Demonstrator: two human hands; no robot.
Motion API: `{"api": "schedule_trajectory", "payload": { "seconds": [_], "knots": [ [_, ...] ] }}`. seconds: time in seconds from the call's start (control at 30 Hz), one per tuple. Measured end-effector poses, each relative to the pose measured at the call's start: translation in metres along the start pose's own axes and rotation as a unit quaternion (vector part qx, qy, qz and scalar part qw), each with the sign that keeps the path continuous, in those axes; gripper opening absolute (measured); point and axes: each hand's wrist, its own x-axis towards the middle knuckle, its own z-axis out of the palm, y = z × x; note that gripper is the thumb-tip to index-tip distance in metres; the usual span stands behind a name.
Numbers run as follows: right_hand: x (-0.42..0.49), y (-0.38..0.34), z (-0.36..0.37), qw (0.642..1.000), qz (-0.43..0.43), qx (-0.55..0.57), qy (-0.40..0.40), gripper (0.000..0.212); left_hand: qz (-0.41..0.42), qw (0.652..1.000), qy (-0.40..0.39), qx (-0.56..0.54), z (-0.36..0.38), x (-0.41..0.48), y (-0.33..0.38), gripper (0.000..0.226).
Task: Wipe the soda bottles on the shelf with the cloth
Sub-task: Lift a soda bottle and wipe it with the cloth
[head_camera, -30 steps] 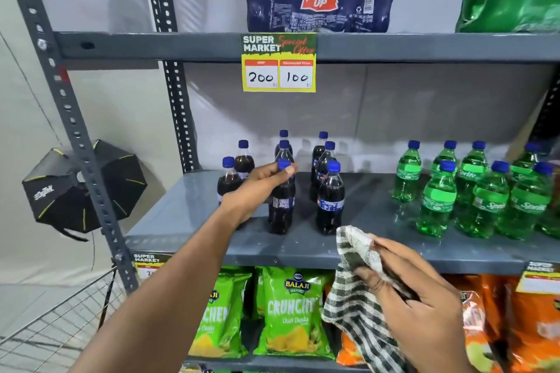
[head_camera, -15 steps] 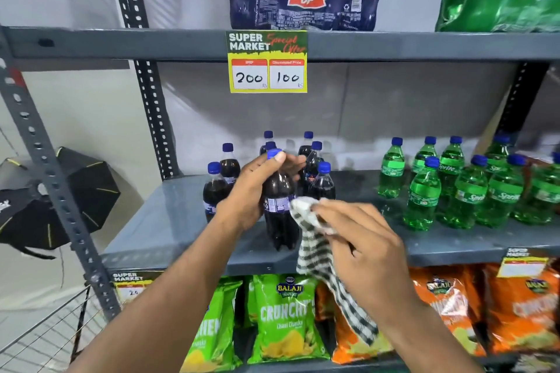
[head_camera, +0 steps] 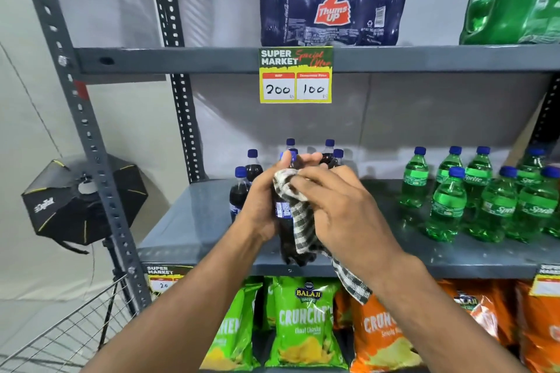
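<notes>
My left hand (head_camera: 260, 206) grips a dark cola bottle (head_camera: 285, 230) with a blue cap, lifted off the grey middle shelf (head_camera: 188, 221) and held in front of its edge. My right hand (head_camera: 339, 209) presses a black-and-white checked cloth (head_camera: 300, 215) against the bottle's upper right side; the cloth's tail hangs below my wrist. Behind my hands stand several more dark cola bottles (head_camera: 241, 190), partly hidden. Several green Sprite bottles (head_camera: 448, 206) stand on the right of the same shelf.
A Thums Up multipack (head_camera: 333, 0) and a green multipack (head_camera: 515, 0) sit on the upper shelf, with a price tag (head_camera: 295, 75) below. Chip bags (head_camera: 303, 324) fill the lower shelf. A softbox light (head_camera: 81, 200) and wire basket (head_camera: 60, 339) stand left of the steel upright (head_camera: 81, 118).
My left hand closed on the front cola bottle and lifted it toward me. My right hand brought the cloth up from below the shelf edge onto the bottle.
</notes>
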Motion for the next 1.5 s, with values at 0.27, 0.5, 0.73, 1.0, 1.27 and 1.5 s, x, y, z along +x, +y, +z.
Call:
{"api": "schedule_trajectory", "payload": {
  "seconds": [0.27, 0.5, 0.73, 1.0, 1.27, 1.5],
  "knots": [
    [-0.026, -0.020, 0.003, 0.974, -0.088, -0.111, -0.175, 0.042, 0.057, 0.997, 0.053, 0.005, -0.007, -0.001, -0.006, 0.035],
    [-0.045, -0.021, -0.004, 0.982, -0.070, -0.102, -0.145, 0.042, 0.036, 0.998, 0.047, 0.032, -0.002, -0.004, 0.001, 0.032],
    [0.006, -0.025, -0.016, 0.989, -0.051, -0.120, -0.076, 0.046, 0.019, 0.999, 0.005, 0.034, 0.011, -0.011, 0.000, 0.042],
    [-0.065, -0.025, 0.006, 0.956, -0.139, -0.151, -0.207, 0.031, 0.045, 0.998, 0.016, 0.033, 0.000, -0.011, 0.004, 0.034],
    [0.003, -0.016, -0.005, 0.999, -0.038, -0.028, -0.017, 0.041, -0.006, 0.999, -0.040, -0.014, 0.012, -0.017, 0.003, 0.047],
    [-0.067, -0.020, 0.006, 0.980, -0.133, -0.062, -0.134, 0.045, 0.044, 0.998, -0.022, -0.036, -0.004, -0.016, 0.006, 0.034]
  ]
}}
